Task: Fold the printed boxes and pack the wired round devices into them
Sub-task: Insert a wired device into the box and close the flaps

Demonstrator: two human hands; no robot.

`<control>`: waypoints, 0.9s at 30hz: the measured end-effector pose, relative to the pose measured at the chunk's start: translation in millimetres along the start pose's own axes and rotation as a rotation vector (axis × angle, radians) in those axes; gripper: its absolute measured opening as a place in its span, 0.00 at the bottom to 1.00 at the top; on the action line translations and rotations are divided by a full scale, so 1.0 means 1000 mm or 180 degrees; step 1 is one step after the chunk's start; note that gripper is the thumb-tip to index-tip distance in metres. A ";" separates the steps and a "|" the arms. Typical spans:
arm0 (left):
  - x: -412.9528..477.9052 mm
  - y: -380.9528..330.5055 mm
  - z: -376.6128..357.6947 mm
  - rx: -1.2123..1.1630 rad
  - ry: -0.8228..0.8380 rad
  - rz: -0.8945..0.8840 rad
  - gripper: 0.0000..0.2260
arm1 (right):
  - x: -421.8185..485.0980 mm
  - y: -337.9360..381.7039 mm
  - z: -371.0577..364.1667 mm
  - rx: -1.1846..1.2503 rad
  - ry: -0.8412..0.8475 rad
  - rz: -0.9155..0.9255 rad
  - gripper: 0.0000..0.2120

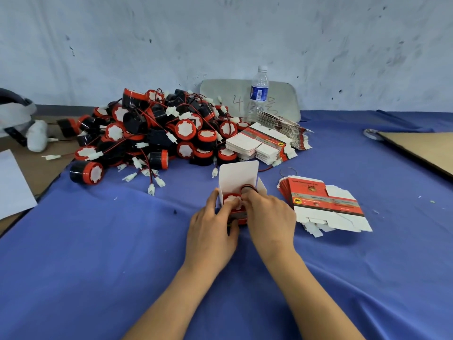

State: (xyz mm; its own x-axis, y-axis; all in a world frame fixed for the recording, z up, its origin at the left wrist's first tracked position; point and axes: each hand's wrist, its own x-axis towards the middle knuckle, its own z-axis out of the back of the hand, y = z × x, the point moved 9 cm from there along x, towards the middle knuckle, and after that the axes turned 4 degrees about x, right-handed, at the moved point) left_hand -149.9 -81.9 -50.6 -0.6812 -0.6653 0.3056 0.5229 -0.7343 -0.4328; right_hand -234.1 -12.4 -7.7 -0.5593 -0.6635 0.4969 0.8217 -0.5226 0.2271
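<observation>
A small printed box (239,176) stands open at the middle of the blue cloth, its white lid flap upright. Inside sits a round red-and-white device (231,198), with its red-and-black wire (248,188) looped above it. My left hand (212,229) grips the box's left side, thumb on the device. My right hand (268,217) holds the right side and its fingers press the wire loop down into the box. A big pile of wired round devices (157,133) lies behind on the left. Flat printed boxes (323,204) are fanned out on the right.
More flat box stacks (259,146) lie behind the open box, beside a water bottle (258,94) and a grey tray (282,94) leaning on the wall. Brown cardboard (421,148) and a tape roll (370,133) sit far right. White paper (12,182) lies at the left edge.
</observation>
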 end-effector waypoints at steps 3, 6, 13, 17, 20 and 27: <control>-0.001 0.000 0.001 0.0018 -0.0024 -0.0015 0.23 | 0.002 -0.008 -0.007 -0.0012 0.0182 -0.0296 0.11; -0.002 -0.001 0.001 0.0032 -0.0065 -0.0030 0.23 | 0.001 -0.011 -0.007 0.0121 0.0224 -0.0504 0.12; -0.002 -0.005 0.003 -0.0038 -0.0168 -0.0090 0.21 | 0.008 -0.012 0.001 0.0166 0.0379 -0.0749 0.09; -0.002 -0.006 0.003 -0.0038 -0.0180 -0.0102 0.22 | 0.016 0.000 0.001 -0.0396 0.0736 -0.0435 0.07; -0.002 -0.006 0.002 0.0012 -0.0154 -0.0125 0.22 | 0.026 0.010 0.001 -0.0700 0.0944 -0.0115 0.09; -0.003 -0.008 -0.002 0.0133 -0.0144 -0.0157 0.23 | 0.031 0.009 -0.008 -0.0854 0.1375 -0.0007 0.11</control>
State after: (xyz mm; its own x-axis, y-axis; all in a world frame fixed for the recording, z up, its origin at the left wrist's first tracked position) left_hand -153.1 -73.5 -49.1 -0.6832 -0.6329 0.3642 0.5110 -0.7706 -0.3808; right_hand -245.4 -42.2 2.7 -0.6017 -0.7934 0.0920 0.7952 -0.6058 -0.0234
